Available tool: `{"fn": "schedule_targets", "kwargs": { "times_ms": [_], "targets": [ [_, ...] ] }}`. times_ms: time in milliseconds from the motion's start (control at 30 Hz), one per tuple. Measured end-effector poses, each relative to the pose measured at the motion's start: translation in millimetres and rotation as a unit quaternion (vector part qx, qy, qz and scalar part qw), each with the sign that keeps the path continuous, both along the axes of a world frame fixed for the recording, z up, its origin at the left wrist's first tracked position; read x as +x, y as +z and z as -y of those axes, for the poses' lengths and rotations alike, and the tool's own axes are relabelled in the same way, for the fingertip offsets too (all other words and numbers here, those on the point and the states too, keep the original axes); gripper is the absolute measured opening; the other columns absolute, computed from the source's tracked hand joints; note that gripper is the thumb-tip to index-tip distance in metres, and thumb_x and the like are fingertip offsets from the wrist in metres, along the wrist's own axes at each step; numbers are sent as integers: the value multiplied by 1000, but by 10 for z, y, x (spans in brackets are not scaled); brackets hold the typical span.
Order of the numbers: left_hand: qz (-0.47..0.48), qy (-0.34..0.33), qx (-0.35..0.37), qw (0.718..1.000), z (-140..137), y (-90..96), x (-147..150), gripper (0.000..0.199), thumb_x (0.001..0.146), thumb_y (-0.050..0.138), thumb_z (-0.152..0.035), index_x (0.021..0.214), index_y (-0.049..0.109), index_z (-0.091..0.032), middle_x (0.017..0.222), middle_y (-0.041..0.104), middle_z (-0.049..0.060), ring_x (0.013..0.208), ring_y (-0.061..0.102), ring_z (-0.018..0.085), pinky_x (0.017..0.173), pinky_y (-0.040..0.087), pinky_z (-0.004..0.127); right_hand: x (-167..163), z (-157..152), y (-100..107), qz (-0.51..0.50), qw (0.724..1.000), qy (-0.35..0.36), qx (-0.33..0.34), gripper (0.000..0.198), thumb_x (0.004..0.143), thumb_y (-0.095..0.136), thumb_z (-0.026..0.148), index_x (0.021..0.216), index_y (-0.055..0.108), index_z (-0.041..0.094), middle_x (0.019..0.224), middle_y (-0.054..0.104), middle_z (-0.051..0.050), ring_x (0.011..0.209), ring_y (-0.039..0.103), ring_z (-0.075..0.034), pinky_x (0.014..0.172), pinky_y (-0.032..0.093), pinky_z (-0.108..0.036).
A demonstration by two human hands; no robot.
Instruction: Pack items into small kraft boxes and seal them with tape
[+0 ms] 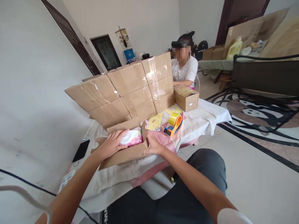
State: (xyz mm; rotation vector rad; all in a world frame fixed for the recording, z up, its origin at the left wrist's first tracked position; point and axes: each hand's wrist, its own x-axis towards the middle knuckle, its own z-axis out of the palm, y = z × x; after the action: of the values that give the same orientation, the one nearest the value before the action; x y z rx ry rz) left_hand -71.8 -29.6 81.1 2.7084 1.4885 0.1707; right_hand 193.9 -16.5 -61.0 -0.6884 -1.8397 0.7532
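An open cardboard box (127, 155) lies on the cloth-covered table in front of me. Inside it is a soft-looking pink-and-white package (134, 137), its kind not readable. My left hand (113, 144) reaches in from the left, thumb and fingers apart and curved over the left end of the package. My right hand (153, 143) grips the right end of the box, thumb up along the cardboard edge and fingers partly hidden below. Just right of the box is an orange-handled tape dispenser (175, 124) with a roll of yellowish tape.
Stacked taped cartons (137, 84) form a wall behind the box. A single closed carton (187, 98) stands at the table's right end, near a seated person (185, 67). At left lies a black phone (81, 151). A folding bed frame (266, 77) stands at right.
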Motion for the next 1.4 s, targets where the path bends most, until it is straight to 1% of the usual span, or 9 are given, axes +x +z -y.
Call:
{"fn": "schedule_targets", "kwargs": {
  "times_ms": [267,433,500,633,800,1000,1167,1267,1400],
  "targets": [
    [91,88,-192,973,-80,-137,30,47,80,69,-62,120,76,-40,142,67,2,128,62,34,108,45,42,9,-8,-28,16,999,6,40,118,69,87,53,163,23,22,163,31,-17,155,29,-36,129,26,-51],
    [206,109,-121,965,4,-47,-93,44,73,79,-57,110,79,-32,125,76,5,121,67,34,110,46,44,80,14,37,39,998,27,36,124,72,85,47,167,9,23,162,25,-19,154,29,-37,127,29,-51],
    [362,165,37,917,178,-117,-195,50,80,73,-60,117,75,-27,129,74,8,126,64,36,115,43,50,141,15,84,43,998,36,43,121,72,85,43,167,11,26,158,27,-18,152,33,-36,125,32,-50],
    [575,235,263,738,562,-652,-229,77,99,24,-74,158,32,-25,167,36,12,153,34,39,120,35,61,296,24,227,50,996,43,62,102,68,86,35,156,37,27,144,39,-14,143,42,-34,120,38,-47],
    [662,140,155,720,519,-1299,-10,109,78,12,-99,123,71,-19,147,60,17,137,55,41,115,45,56,419,79,447,45,996,36,65,72,67,86,31,131,54,22,134,46,-13,133,51,-30,114,43,-43],
    [693,100,171,693,282,-1365,66,110,75,1,-99,73,78,-21,107,73,16,121,63,39,119,37,61,342,88,400,-21,999,10,45,92,72,86,49,149,42,25,162,30,-17,158,24,-33,128,24,-49],
    [806,97,19,584,573,-1296,173,66,95,38,-74,131,71,-30,156,55,5,151,42,34,128,28,54,304,61,289,-6,1000,13,4,132,72,84,62,168,1,27,174,5,-14,163,6,-33,132,9,-54],
    [790,65,-54,607,710,-1235,96,58,89,61,-55,144,62,-35,165,42,-1,157,31,32,130,28,50,376,47,300,-2,1000,14,-1,132,70,85,64,169,6,28,174,11,-13,163,11,-35,132,10,-56],
    [747,28,-116,654,749,-1185,-170,88,70,79,-65,150,55,-36,167,37,5,156,28,41,123,35,63,493,21,320,2,999,23,-27,126,75,84,58,169,6,30,174,15,-13,162,15,-34,132,12,-55]
  ]
}}
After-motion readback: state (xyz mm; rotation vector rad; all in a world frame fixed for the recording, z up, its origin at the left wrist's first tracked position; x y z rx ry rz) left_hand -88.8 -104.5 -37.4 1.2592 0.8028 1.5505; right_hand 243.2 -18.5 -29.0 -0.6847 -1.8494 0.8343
